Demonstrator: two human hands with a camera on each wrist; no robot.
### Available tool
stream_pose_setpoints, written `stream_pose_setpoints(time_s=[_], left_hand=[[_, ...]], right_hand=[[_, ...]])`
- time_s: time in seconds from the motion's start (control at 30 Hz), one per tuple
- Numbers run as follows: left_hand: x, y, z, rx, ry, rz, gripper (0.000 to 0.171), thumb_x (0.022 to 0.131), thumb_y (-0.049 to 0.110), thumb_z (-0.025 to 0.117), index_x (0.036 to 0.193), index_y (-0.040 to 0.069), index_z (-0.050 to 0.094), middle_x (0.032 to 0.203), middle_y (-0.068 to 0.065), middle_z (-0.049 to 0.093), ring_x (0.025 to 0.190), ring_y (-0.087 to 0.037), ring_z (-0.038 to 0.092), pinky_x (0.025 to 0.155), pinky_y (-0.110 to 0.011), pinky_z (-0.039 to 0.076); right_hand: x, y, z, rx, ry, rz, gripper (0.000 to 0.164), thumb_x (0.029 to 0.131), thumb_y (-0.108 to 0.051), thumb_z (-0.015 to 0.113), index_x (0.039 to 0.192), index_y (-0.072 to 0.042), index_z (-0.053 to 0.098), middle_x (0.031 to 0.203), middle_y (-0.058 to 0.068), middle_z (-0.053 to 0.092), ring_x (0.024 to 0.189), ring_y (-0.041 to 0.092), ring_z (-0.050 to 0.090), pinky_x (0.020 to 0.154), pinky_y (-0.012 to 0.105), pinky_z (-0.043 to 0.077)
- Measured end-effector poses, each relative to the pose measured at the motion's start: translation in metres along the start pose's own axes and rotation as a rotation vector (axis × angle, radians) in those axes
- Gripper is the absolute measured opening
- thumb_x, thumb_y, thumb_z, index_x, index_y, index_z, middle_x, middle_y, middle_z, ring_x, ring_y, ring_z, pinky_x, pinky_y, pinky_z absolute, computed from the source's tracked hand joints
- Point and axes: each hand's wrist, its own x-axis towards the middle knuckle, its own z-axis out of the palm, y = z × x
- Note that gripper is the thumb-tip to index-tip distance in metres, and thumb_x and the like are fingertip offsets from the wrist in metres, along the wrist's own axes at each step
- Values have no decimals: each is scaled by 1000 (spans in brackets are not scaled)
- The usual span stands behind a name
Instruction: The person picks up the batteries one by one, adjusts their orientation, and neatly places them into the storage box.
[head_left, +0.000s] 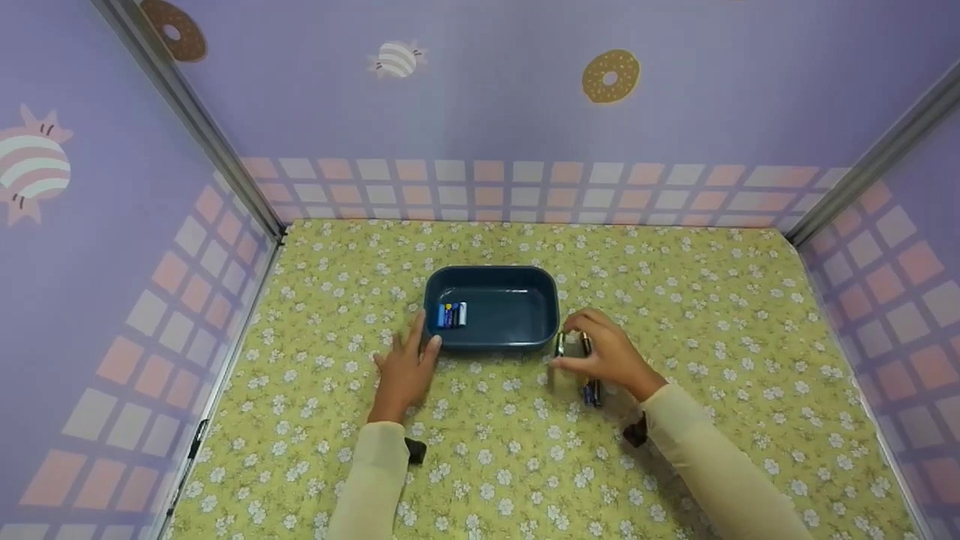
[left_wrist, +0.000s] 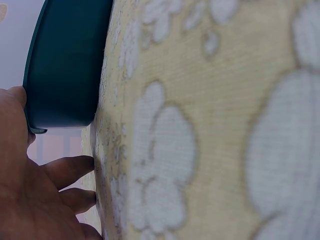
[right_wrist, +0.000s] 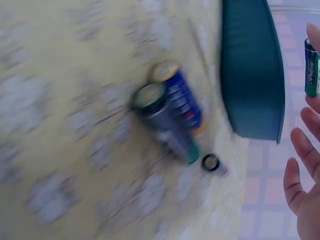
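A dark teal plastic bin stands on the cloth, and several batteries lie side by side at its left end. My left hand rests at the bin's front left corner, thumb at the rim; in the left wrist view its other fingers are spread and reach down to the cloth. Just outside the bin's front right corner, my right hand pinches a green and black battery between thumb and fingers. Below that hand lie a blue battery, a dark battery with green ends and another battery.
A yellow-green floral cloth covers the table. Purple printed panels enclose it at the back, left and right. Metal posts stand at the corners.
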Motion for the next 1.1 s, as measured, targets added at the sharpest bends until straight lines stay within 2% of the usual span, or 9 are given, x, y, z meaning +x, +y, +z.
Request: stream_pose_setpoints(time_s=[0.17, 0.3, 0.43, 0.63, 0.87, 1.1], left_hand=[[-1, 1, 0, -11, 3, 5, 72, 99, 77, 28, 162, 50, 5, 166, -12, 31, 157, -45, 11, 115, -77, -12], [-1, 1, 0, -7, 10, 6, 72, 99, 77, 28, 162, 50, 5, 166, -11, 32, 157, -45, 12, 116, -77, -11], [-1, 1, 0, 0, 13, 9, 73, 100, 77, 28, 163, 48, 5, 166, -12, 32, 157, -45, 13, 116, -77, -11], [0, 1, 0, 8, 10, 4, 74, 99, 77, 27, 163, 47, 6, 165, -16, 33, 156, -47, 16, 116, -78, -10], [-1, 0, -1, 11, 12, 4, 72, 100, 76, 28, 163, 48, 6, 166, -16, 31, 156, -47, 16, 116, -77, -11], [-1, 1, 0, -8, 19, -7, 68, 103, 69, 34, 162, 50, 6, 167, -14, 30, 156, -48, 14, 115, -77, -11]], right_hand=[[20, -8, 4, 27, 12, -5, 53, 82, -55, 82, 115, -18, 66, 120, -3, 61, 100, 24, 62, 82, 43, 53], [38, -14, 9, 51, 30, -14, 53, 82, -56, 82, 115, -18, 66, 120, -3, 62, 106, 21, 62, 91, 44, 54], [56, -20, 14, 67, 35, -7, 52, 80, -53, 85, 115, -19, 66, 119, -4, 62, 108, 19, 63, 92, 44, 54], [82, -28, 24, 46, 10, 8, 52, 78, -49, 88, 113, -19, 65, 114, -3, 61, 102, 20, 62, 91, 42, 54], [107, -35, 37, 11, -26, 6, 58, 80, -62, 80, 113, -17, 64, 112, 2, 63, 99, 19, 60, 89, 42, 54], [126, -39, 52, -44, -66, 6, 56, 80, -55, 84, 115, -16, 65, 113, 2, 63, 104, 25, 64, 93, 43, 55]])
